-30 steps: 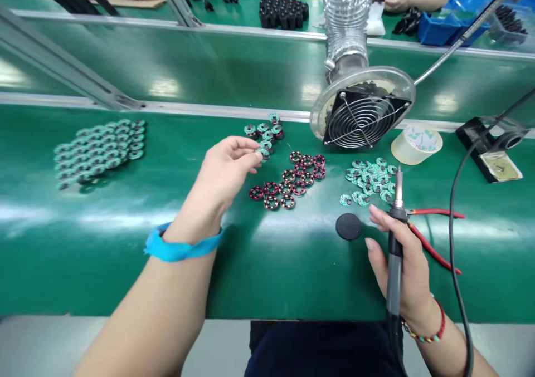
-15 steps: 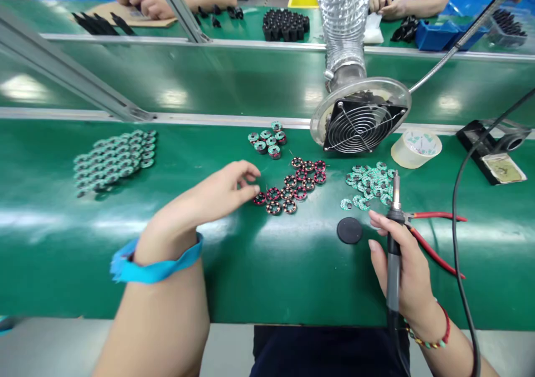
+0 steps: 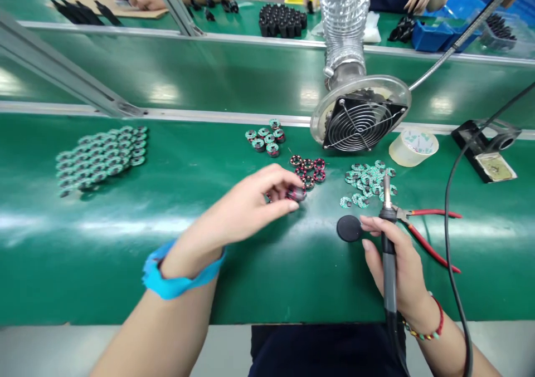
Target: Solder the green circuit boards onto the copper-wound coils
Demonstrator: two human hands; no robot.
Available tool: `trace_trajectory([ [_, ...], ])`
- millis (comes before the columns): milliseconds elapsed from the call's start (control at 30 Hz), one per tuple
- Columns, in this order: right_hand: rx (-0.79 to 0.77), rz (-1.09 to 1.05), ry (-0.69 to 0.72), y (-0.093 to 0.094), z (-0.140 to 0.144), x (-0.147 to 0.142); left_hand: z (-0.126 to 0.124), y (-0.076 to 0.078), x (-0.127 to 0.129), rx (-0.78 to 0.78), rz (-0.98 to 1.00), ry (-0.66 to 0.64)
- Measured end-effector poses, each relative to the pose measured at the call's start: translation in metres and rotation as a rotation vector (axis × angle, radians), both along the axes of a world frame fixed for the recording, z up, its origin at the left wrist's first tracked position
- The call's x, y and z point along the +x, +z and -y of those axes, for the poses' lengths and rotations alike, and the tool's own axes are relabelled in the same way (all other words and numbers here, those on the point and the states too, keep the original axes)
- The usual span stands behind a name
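My left hand (image 3: 246, 207) pinches a small red wound coil ring (image 3: 296, 194) at the near edge of a cluster of red coil rings (image 3: 309, 168) on the green bench. My right hand (image 3: 397, 265) grips a soldering iron (image 3: 388, 238) upright, its tip pointing away from me, just right of a black round pad (image 3: 349, 228). A pile of small green round circuit boards (image 3: 370, 181) lies beyond the iron's tip. A blue band wraps my left wrist.
A fume fan on a silver duct (image 3: 360, 115) stands at the back. Finished green-topped coils (image 3: 265, 136), a large patch of green boards (image 3: 100, 155), a tape roll (image 3: 413, 147), red-handled cutters (image 3: 426, 229), an iron stand (image 3: 489, 151). Other people's hands work across the belt.
My left hand came back from the green-topped coils at the rear, moved right and closed on a red coil ring. My right hand shifted slightly left with the iron.
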State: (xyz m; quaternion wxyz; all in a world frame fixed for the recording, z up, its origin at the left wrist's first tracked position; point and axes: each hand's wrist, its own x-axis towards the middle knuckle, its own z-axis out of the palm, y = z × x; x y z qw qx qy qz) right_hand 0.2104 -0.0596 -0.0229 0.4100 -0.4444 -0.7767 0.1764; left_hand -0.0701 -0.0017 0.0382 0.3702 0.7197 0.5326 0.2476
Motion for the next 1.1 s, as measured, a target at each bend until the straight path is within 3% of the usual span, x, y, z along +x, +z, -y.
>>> trace_trajectory([
  [167,-0.097,-0.115,0.115,0.006,0.003,-0.007,0.023,-0.010,0.056,0.047,0.056,-0.338],
  [333,-0.201,-0.141,0.152,0.011,0.003,-0.004,0.033,-0.019,0.074,0.097,0.109,-0.448],
  [867,-0.139,-0.138,0.196,0.015,0.004,-0.006,0.028,-0.015,0.072,0.120,0.182,-0.314],
  [1000,-0.118,-0.199,0.129,0.012,0.004,-0.005,0.027,-0.016,0.072,0.070,0.168,-0.194],
  [1100,-0.130,-0.253,0.113,0.009,0.005,-0.004,0.025,-0.019,0.073,-0.055,0.260,-0.036],
])
